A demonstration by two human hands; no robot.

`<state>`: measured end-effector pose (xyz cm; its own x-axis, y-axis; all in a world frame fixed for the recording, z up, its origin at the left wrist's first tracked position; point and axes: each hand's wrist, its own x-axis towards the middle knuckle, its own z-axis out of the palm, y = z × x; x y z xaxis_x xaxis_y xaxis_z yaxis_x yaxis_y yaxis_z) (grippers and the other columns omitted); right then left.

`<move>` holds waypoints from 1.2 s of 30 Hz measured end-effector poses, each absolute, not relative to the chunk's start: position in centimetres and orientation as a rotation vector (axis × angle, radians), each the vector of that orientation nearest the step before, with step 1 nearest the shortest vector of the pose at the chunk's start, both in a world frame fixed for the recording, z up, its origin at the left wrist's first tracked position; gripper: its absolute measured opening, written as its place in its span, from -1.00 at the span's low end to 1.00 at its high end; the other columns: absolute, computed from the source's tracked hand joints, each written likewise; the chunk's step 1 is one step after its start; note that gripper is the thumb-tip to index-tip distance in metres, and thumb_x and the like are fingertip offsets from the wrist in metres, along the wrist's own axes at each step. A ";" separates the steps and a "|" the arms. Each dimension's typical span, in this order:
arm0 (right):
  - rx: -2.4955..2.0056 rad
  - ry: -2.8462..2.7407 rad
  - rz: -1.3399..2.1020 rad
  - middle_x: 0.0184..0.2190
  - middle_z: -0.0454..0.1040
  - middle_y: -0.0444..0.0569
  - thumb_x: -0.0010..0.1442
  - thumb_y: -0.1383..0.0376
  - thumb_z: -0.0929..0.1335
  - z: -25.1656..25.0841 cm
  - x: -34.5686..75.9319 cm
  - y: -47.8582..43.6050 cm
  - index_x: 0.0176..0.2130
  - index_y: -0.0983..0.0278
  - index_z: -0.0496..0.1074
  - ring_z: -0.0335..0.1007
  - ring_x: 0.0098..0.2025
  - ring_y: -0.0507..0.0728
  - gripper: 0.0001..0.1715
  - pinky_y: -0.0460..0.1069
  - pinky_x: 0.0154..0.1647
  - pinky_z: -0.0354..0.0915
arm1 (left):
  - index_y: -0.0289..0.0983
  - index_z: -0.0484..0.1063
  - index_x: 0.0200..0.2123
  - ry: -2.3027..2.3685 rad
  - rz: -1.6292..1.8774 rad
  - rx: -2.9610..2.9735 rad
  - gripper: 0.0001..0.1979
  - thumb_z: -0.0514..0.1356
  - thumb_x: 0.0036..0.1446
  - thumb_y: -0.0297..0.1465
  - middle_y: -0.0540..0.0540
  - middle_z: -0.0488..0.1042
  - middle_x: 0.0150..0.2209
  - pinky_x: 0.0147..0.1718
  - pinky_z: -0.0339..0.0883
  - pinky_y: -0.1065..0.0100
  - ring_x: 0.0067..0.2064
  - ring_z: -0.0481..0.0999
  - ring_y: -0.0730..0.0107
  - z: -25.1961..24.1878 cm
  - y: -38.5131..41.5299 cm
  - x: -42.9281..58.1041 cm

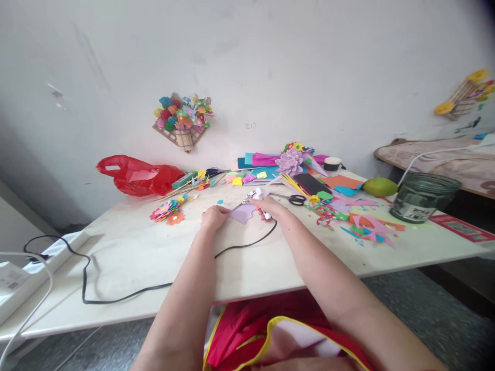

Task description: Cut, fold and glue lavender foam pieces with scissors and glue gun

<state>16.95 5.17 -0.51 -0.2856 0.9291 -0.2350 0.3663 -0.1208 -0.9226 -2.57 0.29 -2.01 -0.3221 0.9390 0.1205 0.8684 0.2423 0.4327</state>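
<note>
Lilac sheet [243, 212], between left hand [215, 217] and right hand [269, 206]
Edge pinched by left; white tool [257, 193] gripped by right; tool could be jerked if black cord [247, 246] is snagged by left forearm [193, 273]

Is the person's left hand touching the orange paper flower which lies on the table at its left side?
Apart. The head view shows a strip of bare tabletop between the left hand and the orange flower.
</note>
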 end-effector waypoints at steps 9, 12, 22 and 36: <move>-1.433 -1.661 1.414 -0.76 0.24 -0.18 0.00 -0.06 0.31 -1.0 17.0 5.7 -0.52 0.33 0.24 0.16 -0.77 -0.06 -0.50 -0.15 -0.79 0.14 | -0.13 0.50 -0.42 2.337 0.728 1.663 -0.85 0.19 -0.13 -0.28 0.03 0.54 -0.34 -0.24 0.25 0.42 -0.23 0.47 0.36 -2.6 0.6 -3.8; -1.440 -1.674 1.418 -0.75 0.25 -0.17 -0.04 -0.10 0.32 -0.8 17.0 5.5 -0.50 0.33 0.25 0.16 -0.76 -0.05 -0.47 -0.15 -0.78 0.14 | -0.13 0.50 -0.41 2.359 0.715 1.646 -0.83 0.20 -0.13 -0.26 0.02 0.54 -0.33 -0.23 0.24 0.42 -0.23 0.47 0.36 -2.5 0.6 -3.7; -1.431 -1.699 1.445 -0.73 0.27 -0.18 -0.06 -0.12 0.33 -0.4 16.9 4.8 -0.49 0.32 0.26 0.17 -0.75 -0.06 -0.46 -0.16 -0.77 0.13 | -0.12 0.50 -0.39 2.394 0.718 1.617 -0.80 0.20 -0.14 -0.23 0.00 0.54 -0.29 -0.15 0.18 0.35 -0.17 0.45 0.29 -2.1 0.3 -3.0; -1.416 -1.765 1.460 -0.76 0.22 -0.19 -0.11 -0.16 0.33 -0.4 16.6 4.6 -0.56 0.33 0.23 0.15 -0.75 -0.06 -0.40 -0.16 -0.77 0.14 | -0.12 0.51 -0.39 2.388 0.724 1.596 -0.79 0.20 -0.15 -0.22 0.01 0.54 -0.30 -0.15 0.19 0.36 -0.17 0.44 0.29 -2.0 0.5 -2.7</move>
<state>16.60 4.59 -0.36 -0.3756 0.8904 -0.2572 0.4199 -0.0839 -0.9037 -2.74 0.47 -2.04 -0.4078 0.9054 0.1177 0.8183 0.3053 0.4869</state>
